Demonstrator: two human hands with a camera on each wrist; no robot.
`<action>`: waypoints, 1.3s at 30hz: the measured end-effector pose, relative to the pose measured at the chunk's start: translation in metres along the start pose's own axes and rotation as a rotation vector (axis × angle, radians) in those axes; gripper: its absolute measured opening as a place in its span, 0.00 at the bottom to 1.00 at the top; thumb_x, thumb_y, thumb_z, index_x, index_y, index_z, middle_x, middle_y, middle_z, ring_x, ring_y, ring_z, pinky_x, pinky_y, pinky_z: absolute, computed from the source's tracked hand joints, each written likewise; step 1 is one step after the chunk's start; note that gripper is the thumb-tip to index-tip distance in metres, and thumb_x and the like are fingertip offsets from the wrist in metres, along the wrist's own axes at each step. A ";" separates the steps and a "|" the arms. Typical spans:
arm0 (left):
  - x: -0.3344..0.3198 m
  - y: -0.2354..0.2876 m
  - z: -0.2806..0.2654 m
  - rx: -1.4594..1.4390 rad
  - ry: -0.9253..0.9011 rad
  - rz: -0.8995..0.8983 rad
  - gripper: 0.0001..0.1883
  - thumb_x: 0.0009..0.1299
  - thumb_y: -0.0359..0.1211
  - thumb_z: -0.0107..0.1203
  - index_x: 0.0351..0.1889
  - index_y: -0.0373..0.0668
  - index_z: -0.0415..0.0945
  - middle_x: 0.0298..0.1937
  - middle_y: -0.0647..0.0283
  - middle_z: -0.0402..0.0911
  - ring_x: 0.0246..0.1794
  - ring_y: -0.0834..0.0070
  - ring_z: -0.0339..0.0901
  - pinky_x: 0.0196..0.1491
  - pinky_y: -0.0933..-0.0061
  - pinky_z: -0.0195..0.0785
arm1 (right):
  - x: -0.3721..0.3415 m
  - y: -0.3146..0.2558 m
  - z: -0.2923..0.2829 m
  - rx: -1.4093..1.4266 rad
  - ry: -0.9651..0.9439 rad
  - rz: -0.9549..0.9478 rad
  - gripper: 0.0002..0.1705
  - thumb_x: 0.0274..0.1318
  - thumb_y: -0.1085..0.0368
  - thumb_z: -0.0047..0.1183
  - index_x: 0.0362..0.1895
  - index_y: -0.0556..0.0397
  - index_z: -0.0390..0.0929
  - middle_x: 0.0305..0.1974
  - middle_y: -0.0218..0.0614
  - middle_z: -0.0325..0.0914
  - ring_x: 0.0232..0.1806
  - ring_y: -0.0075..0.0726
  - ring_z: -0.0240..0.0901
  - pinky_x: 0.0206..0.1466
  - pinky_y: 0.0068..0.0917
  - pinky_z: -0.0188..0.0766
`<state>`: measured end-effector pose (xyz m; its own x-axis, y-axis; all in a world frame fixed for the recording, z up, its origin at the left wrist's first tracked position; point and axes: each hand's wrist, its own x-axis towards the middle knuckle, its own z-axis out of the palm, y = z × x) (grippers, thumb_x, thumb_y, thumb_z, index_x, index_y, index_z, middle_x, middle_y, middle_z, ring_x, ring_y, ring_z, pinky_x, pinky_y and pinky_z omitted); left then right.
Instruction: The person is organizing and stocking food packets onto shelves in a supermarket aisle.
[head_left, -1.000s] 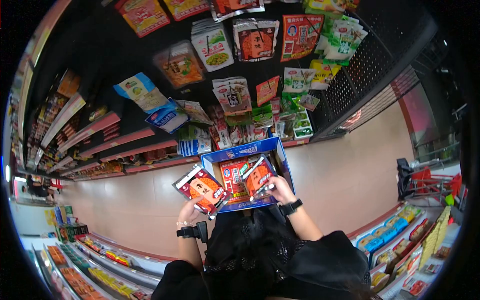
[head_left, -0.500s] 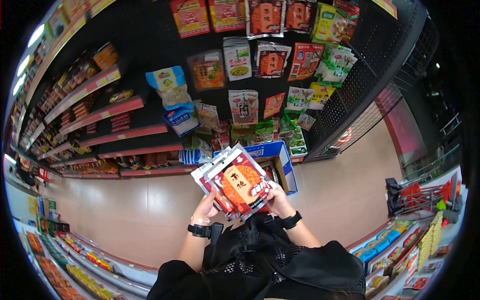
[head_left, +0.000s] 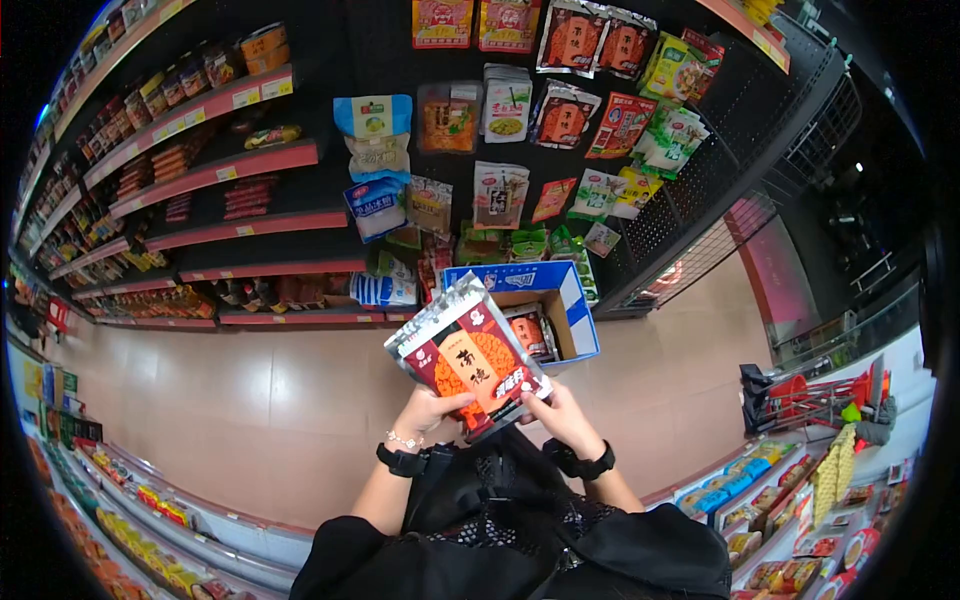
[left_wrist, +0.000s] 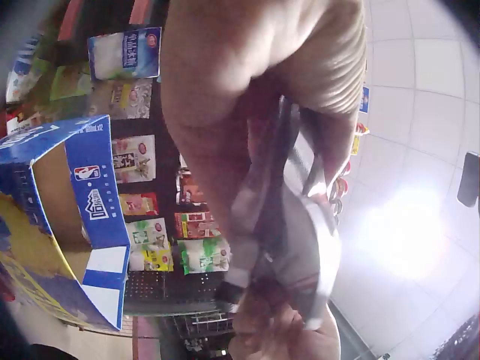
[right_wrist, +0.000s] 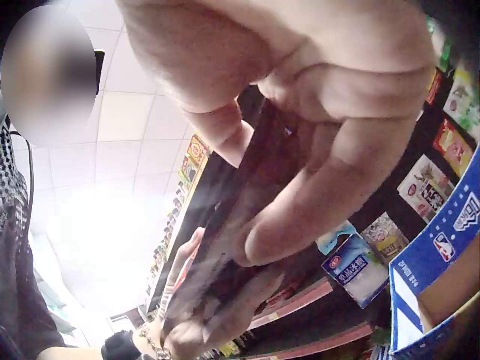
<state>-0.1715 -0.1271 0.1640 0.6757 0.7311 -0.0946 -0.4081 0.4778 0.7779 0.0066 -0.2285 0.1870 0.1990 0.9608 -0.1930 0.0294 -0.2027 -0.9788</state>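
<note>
A dark red seasoning packet with silver edges and an orange panel faces up, lined up with at least one more packet behind it. Its lower left is gripped by my left hand, thumb on the front. At the lower right corner my right hand pinches the same stack, thumb in front. In the right wrist view, the fingers lie along the packet's dark back. Just beyond the stack stands an open blue cardboard box, partly covered by it, with similar packets inside.
A black rack hung with seasoning bags rises ahead. Shelves of jars and packets run along the left. Low display cases stand behind on both sides, and a red shopping trolley stands at the right.
A second ago each hand held its own packet, apart over the box. The packets came together, overlapping, and now line up as one stack held by both hands. The head view has shifted.
</note>
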 end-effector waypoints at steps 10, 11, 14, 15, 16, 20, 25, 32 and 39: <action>-0.004 0.018 -0.001 -0.023 0.036 0.011 0.24 0.51 0.25 0.56 0.47 0.36 0.63 0.44 0.61 0.71 0.44 0.74 0.69 0.47 0.72 0.63 | -0.009 -0.007 0.021 -0.468 0.342 -0.363 0.32 0.40 0.64 0.55 0.49 0.59 0.53 0.43 0.43 0.61 0.45 0.35 0.61 0.47 0.28 0.59; -0.004 0.018 -0.001 -0.019 0.033 0.009 0.24 0.51 0.25 0.56 0.47 0.36 0.63 0.44 0.61 0.71 0.44 0.74 0.69 0.47 0.72 0.63 | -0.011 -0.009 0.023 -0.353 0.315 -0.334 0.36 0.39 0.66 0.56 0.51 0.57 0.49 0.47 0.43 0.57 0.49 0.36 0.57 0.51 0.30 0.55; -0.007 0.020 0.000 -0.002 0.011 -0.033 0.23 0.51 0.24 0.56 0.47 0.37 0.63 0.44 0.62 0.72 0.44 0.75 0.69 0.47 0.73 0.63 | -0.012 -0.008 0.021 -0.325 0.275 -0.350 0.31 0.41 0.68 0.53 0.50 0.57 0.53 0.44 0.41 0.59 0.47 0.34 0.59 0.51 0.28 0.56; -0.006 0.020 0.000 0.009 0.006 -0.037 0.23 0.51 0.24 0.56 0.47 0.37 0.64 0.44 0.62 0.72 0.44 0.75 0.69 0.47 0.73 0.63 | -0.012 -0.005 0.020 -0.348 0.246 -0.358 0.30 0.41 0.68 0.53 0.50 0.58 0.54 0.44 0.40 0.60 0.46 0.33 0.59 0.51 0.27 0.56; -0.006 0.020 0.001 0.017 0.001 -0.038 0.23 0.51 0.24 0.56 0.46 0.38 0.64 0.44 0.62 0.72 0.44 0.75 0.70 0.46 0.73 0.63 | -0.014 -0.004 0.019 -0.346 0.255 -0.360 0.30 0.41 0.68 0.53 0.50 0.58 0.54 0.44 0.40 0.60 0.46 0.33 0.59 0.51 0.27 0.56; -0.005 0.018 0.001 0.022 -0.029 -0.041 0.22 0.51 0.24 0.56 0.46 0.38 0.65 0.44 0.63 0.72 0.43 0.75 0.70 0.46 0.73 0.63 | -0.021 -0.015 0.021 -0.271 0.247 -0.338 0.28 0.43 0.69 0.52 0.50 0.58 0.55 0.43 0.38 0.61 0.46 0.29 0.59 0.50 0.26 0.57; -0.005 0.021 0.005 0.080 -0.048 -0.054 0.22 0.50 0.23 0.56 0.46 0.38 0.66 0.42 0.64 0.73 0.43 0.76 0.70 0.46 0.75 0.62 | -0.026 -0.014 0.021 -0.044 0.210 -0.277 0.29 0.44 0.69 0.52 0.50 0.58 0.55 0.42 0.36 0.62 0.45 0.28 0.59 0.49 0.24 0.57; -0.006 0.018 0.004 0.128 -0.062 -0.094 0.22 0.50 0.23 0.56 0.45 0.38 0.66 0.42 0.64 0.73 0.42 0.76 0.69 0.46 0.75 0.62 | -0.033 -0.012 0.019 -0.098 0.230 -0.287 0.29 0.44 0.70 0.52 0.51 0.57 0.54 0.43 0.36 0.61 0.46 0.27 0.58 0.50 0.23 0.56; -0.004 0.013 0.002 0.164 -0.049 -0.110 0.19 0.51 0.24 0.57 0.41 0.38 0.67 0.34 0.66 0.74 0.29 0.81 0.70 0.31 0.82 0.64 | -0.031 0.003 0.019 0.028 0.209 -0.296 0.29 0.45 0.73 0.49 0.52 0.58 0.52 0.45 0.37 0.60 0.48 0.27 0.58 0.51 0.23 0.57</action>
<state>-0.1782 -0.1253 0.1760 0.7411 0.6527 -0.1572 -0.2278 0.4647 0.8557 -0.0176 -0.2549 0.1888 0.3817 0.9171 0.1148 0.0893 0.0870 -0.9922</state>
